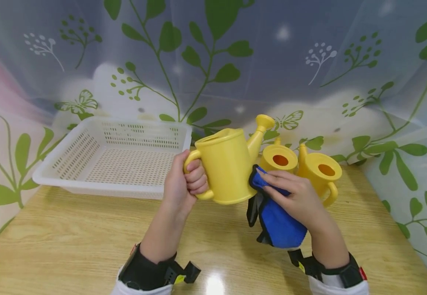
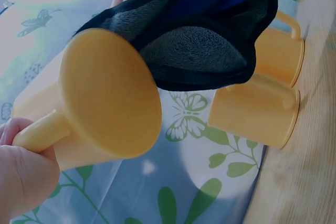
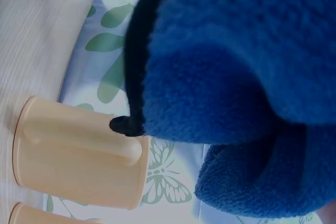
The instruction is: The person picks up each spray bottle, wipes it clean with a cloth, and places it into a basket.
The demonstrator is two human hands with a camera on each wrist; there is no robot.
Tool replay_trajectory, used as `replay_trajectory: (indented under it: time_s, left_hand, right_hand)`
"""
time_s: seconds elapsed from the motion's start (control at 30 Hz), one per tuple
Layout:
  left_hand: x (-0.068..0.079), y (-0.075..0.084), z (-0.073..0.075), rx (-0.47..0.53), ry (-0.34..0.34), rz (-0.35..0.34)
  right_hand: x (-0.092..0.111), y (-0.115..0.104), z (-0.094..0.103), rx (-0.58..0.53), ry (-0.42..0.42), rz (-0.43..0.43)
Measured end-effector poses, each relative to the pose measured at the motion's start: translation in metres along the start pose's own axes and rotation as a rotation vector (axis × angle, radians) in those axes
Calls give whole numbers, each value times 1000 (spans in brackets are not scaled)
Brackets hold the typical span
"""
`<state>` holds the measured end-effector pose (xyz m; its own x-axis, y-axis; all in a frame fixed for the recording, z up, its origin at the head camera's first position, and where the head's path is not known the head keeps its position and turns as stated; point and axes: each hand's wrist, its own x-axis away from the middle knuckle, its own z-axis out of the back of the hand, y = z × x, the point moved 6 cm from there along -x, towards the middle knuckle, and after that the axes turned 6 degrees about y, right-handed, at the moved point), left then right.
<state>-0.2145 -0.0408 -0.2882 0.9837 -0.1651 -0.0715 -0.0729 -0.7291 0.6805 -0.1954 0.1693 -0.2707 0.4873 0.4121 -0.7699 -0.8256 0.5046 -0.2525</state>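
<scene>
Head cam: white basket (image 1: pixel 100 187) sits on wood table (image 1: pixel 88 233), leafy backdrop (image 1: pixel 268 78) behind it; two more yellow cans (image 1: pixel 313 165) stand to basket's R, partly blocked by R hand (image 1: pixel 298 194) & blue cloth (image 1: pixel 283 223). Yellow watering can (image 1: pixel 226 168) is held up just R of basket, approx. upright, long axis tilted w/ top toward basket; spout (image 1: pixel 254 144) points up & away from it. L hand (image 1: pixel 184 180) wraps handle (image 1: pixel 192 155), fingers curled; R hand pinches cloth, apparently touching can's lower side.
</scene>
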Motion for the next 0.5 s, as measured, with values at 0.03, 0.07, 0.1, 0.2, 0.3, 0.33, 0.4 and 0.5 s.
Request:
replay_trajectory:
  time_s: [0.03, 0.07, 0.1, 0.2, 0.3, 0.33, 0.4, 0.5]
  left_hand:
    - [0, 0, -1, -4, -19, 6]
    - [1, -1, -2, -10, -42, 8]
    - [1, -1, -4, -17, -65, 11]
    - [3, -2, -7, -42, -111, 15]
    - [5, -3, -10, -68, -139, 23]
    - [6, -4, -11, -77, -146, 28]
    - [7, -6, -13, -97, -165, 38]
    - [8, -10, -16, -132, -195, 53]
  right_hand:
    - [0, 0, 0, 3, 11, -6]
    - [0, 0, 0, 5, 21, -14]
    - [-1, 0, 0, 7, 30, -21]
    - [-1, 1, 1, 6, 54, -50]
    - [-2, 1, 3, 34, 87, -73]
    - [-2, 1, 4, 51, 101, -77]
    - [-2, 1, 6, 108, 130, -86]
    - [-2, 0, 8, 227, 168, -105]
